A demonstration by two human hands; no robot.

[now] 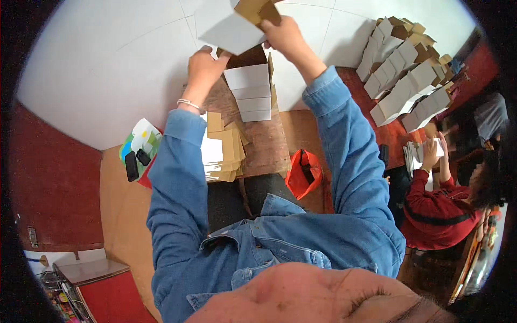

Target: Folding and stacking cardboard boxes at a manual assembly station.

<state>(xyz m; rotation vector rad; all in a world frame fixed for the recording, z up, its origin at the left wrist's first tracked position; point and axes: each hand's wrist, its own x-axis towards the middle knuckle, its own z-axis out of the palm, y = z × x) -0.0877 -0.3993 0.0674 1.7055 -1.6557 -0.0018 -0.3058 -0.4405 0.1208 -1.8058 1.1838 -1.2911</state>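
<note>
A white wall and a wooden table [269, 142] fill the view, with red floor at the sides. Both hands are raised in front of the wall and hold one white cardboard box [229, 27] with brown flaps. The left hand [204, 67] grips its lower edge with fingers closed on it, and the right hand [284, 36] pinches a brown flap at the top. Just below, a stack of folded white boxes [249, 91] stands on the table, and flat cardboard blanks [222, 148] lie near the left forearm. A red bag [303, 173] sits near the table edge. At the right, another person in red [439, 207] works beside a pile of finished boxes [409, 75]
</note>
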